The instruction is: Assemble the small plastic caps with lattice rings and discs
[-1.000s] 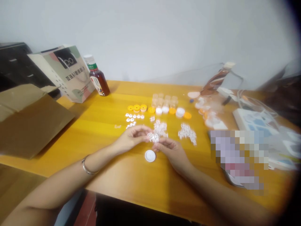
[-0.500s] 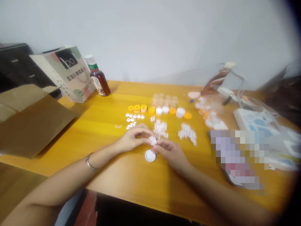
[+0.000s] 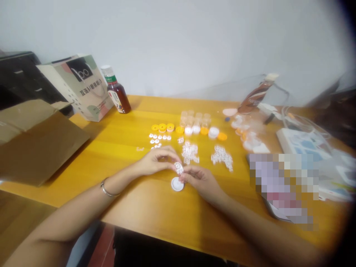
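Note:
A small white plastic piece with round holes (image 3: 178,168) is pinched between my two hands. My left hand (image 3: 158,161) closes thumb and fingers on its left side. At its lower right edge, the thumb and fingertips of my right hand (image 3: 201,180) grip it. Just beneath, a round white lid (image 3: 177,184) lies on the table. Beyond my hands are a pile of white perforated pieces (image 3: 190,152), another such pile (image 3: 221,157) to the right, and rows of small white caps (image 3: 160,137).
Yellow lids (image 3: 162,127) and clear small cups (image 3: 194,118) stand farther back. A cardboard box (image 3: 41,144), a paper bag (image 3: 86,87) and a dark red bottle (image 3: 119,96) are on the left. A brown bottle (image 3: 254,97) and a white box (image 3: 297,142) stand on the right.
The white perforated piece has turned slightly between my fingers and shifted a little left. My hands stay in nearly the same place.

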The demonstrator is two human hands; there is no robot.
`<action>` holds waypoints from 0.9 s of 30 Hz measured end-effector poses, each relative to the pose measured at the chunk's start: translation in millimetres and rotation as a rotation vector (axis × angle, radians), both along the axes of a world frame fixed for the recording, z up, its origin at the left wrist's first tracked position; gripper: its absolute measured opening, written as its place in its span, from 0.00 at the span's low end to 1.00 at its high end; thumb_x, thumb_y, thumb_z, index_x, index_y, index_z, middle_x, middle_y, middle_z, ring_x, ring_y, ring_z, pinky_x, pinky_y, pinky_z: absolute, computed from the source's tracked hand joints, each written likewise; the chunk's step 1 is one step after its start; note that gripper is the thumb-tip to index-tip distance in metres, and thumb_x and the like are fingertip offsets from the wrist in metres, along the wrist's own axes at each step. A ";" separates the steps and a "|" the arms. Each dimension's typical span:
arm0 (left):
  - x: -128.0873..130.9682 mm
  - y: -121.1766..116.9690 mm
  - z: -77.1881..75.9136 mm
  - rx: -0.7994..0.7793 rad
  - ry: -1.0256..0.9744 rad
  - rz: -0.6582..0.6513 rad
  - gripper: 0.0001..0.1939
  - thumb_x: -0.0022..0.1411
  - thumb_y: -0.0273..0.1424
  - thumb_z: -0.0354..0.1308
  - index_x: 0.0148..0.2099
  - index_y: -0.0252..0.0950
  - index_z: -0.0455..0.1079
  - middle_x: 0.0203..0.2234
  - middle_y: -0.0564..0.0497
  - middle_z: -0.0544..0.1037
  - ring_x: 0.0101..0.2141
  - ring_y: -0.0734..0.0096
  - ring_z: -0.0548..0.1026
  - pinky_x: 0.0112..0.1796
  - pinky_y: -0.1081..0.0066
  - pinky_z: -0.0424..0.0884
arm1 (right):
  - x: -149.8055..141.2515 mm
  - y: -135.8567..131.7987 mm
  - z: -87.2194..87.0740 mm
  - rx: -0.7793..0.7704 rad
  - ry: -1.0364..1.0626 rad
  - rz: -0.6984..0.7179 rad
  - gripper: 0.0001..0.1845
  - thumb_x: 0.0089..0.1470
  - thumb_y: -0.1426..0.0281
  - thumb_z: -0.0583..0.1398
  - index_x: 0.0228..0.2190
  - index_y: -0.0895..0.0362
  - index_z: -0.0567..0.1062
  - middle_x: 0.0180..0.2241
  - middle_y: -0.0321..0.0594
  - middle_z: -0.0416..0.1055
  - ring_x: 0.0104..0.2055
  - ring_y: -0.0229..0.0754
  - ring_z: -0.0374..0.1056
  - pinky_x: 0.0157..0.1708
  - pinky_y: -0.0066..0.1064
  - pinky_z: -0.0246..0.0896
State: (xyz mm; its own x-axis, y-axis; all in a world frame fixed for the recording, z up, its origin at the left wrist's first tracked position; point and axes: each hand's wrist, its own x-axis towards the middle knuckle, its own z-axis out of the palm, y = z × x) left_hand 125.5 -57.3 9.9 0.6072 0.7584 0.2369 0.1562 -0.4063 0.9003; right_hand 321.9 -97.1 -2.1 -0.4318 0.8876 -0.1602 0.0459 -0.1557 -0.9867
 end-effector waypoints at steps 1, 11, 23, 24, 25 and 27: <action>-0.2 0.0 0.3 0.002 0.005 -0.013 0.07 0.53 0.29 0.61 0.38 0.38 0.73 0.32 0.50 0.72 0.36 0.72 0.69 0.41 0.70 0.65 | 0.0 0.1 0.0 0.001 0.000 0.003 0.06 0.44 0.65 0.62 0.21 0.55 0.73 0.22 0.32 0.70 0.28 0.36 0.65 0.34 0.30 0.61; -0.4 0.1 1.1 -0.079 0.033 -0.054 0.07 0.55 0.29 0.59 0.39 0.37 0.72 0.33 0.49 0.75 0.35 0.73 0.72 0.39 0.70 0.67 | -0.7 -0.1 0.7 0.003 -0.008 0.007 0.06 0.45 0.66 0.61 0.22 0.55 0.73 0.22 0.31 0.70 0.28 0.36 0.65 0.35 0.30 0.60; 1.9 -4.0 4.4 -0.161 0.045 -0.052 0.10 0.56 0.30 0.58 0.41 0.35 0.71 0.34 0.47 0.76 0.35 0.71 0.73 0.40 0.70 0.69 | 0.0 -0.1 0.0 0.051 0.020 -0.010 0.11 0.47 0.60 0.60 0.22 0.55 0.73 0.22 0.34 0.70 0.27 0.36 0.66 0.34 0.31 0.62; 2.3 -4.6 4.8 -0.159 0.049 -0.051 0.10 0.56 0.30 0.58 0.41 0.34 0.71 0.34 0.47 0.76 0.36 0.71 0.73 0.40 0.70 0.69 | 0.1 0.1 0.4 0.058 0.020 -0.014 0.13 0.48 0.59 0.59 0.22 0.56 0.73 0.22 0.34 0.70 0.27 0.36 0.65 0.34 0.31 0.62; 2.7 -5.3 4.9 -0.158 0.050 -0.044 0.10 0.56 0.31 0.58 0.41 0.34 0.71 0.35 0.47 0.76 0.36 0.71 0.73 0.40 0.69 0.69 | 0.1 0.3 0.7 0.063 0.017 -0.021 0.14 0.48 0.59 0.58 0.22 0.56 0.72 0.21 0.34 0.70 0.26 0.36 0.65 0.33 0.31 0.62; 4.1 -6.7 3.6 -0.171 0.034 -0.019 0.11 0.56 0.31 0.58 0.42 0.35 0.71 0.36 0.46 0.76 0.36 0.71 0.73 0.41 0.69 0.69 | -0.2 0.7 0.7 0.070 0.009 -0.042 0.14 0.49 0.59 0.58 0.21 0.56 0.72 0.21 0.34 0.69 0.25 0.36 0.65 0.33 0.31 0.63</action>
State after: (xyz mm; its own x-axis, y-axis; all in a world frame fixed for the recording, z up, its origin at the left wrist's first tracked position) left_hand 129.6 -64.0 13.6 0.6272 0.7742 0.0848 0.1812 -0.2510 0.9509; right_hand 321.7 -96.3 -1.4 -0.3954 0.9137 -0.0940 0.0323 -0.0884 -0.9956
